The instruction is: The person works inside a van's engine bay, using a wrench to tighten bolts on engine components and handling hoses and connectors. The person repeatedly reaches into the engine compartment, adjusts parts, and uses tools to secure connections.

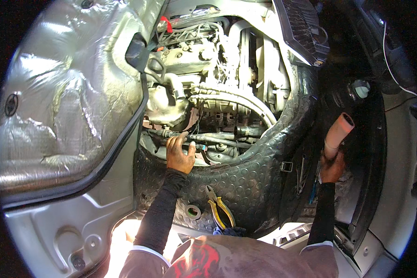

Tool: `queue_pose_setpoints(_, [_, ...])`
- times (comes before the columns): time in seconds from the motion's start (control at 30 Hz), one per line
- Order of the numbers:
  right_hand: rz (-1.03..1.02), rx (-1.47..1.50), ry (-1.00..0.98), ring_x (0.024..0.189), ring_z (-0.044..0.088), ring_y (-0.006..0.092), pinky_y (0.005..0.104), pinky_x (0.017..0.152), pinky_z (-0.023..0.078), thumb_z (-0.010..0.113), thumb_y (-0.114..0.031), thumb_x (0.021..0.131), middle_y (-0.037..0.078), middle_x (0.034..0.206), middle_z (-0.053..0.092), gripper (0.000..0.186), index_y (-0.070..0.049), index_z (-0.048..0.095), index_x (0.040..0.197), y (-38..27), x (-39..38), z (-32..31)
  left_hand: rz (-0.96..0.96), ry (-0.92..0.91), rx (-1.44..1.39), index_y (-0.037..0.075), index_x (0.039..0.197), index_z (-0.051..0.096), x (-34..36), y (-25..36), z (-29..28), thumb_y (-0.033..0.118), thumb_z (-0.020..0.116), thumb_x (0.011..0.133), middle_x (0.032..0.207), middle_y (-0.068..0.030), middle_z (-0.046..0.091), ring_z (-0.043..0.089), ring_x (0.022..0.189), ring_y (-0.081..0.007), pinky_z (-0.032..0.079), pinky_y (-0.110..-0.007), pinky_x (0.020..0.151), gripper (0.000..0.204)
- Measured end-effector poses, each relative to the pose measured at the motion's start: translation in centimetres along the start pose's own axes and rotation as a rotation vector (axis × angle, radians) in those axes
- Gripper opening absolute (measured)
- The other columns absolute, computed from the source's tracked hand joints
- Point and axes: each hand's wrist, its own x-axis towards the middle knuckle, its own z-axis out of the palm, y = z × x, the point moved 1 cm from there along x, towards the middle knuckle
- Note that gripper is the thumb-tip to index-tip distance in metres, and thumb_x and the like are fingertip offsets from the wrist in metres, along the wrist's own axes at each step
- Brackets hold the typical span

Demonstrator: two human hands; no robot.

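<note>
My left hand [181, 154] reaches to the near edge of an engine bay. Its fingers are apart, over a dark hose [220, 140] that runs across the opening, and a small blue-tipped part [201, 147] is just right of the thumb. Whether the fingertips press on anything is hard to see. At the right, in the dark footwell, my right hand [332, 167] is closed round the lower end of a pale pinkish cylinder [339, 132]. The cylinder tilts up and to the right, and its kind is unclear.
The brightly lit engine [185, 60] fills the opening, with curved pipes [245, 99] at its right. Combination pliers with yellow handles [223, 212] and a tape roll [193, 212] lie on the black dimpled mat [259, 180]. A foil-lined panel [65, 106] stands left.
</note>
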Motion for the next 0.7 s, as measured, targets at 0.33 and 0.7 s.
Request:
queue_pose_setpoints(0.33, [-0.055, 0.175, -0.007, 0.109, 0.057, 0.0422, 0.047, 0.096, 0.043, 0.083, -0.026, 0.078, 0.023, 0.121, 0.061, 0.064, 0.003, 0.055, 0.126, -10.1, 1.1, -4.2, 0.066, -0.339, -0.835, 0.009, 0.139, 0.051, -0.3, 15.7, 0.8, 0.02, 0.076, 0.08, 0.122, -0.0171, 0.061, 0.06, 0.113, -0.0256, 0.051, -0.037, 0.096, 0.065])
queue_pose_setpoints(0.7, [-0.339, -0.057, -0.154, 0.124, 0.047, 0.0462, 0.0512, 0.104, 0.036, 0.075, -0.033, 0.079, 0.024, 0.134, 0.052, 0.068, -0.006, 0.049, 0.136, -9.6, -3.4, -6.9, -0.282, -0.421, -1.442, 0.005, 0.127, 0.053, -1.3, 27.4, 7.1, 0.02, 0.085, 0.071, 0.108, -0.0135, 0.07, 0.068, 0.101, -0.0203, 0.053, -0.035, 0.089, 0.066])
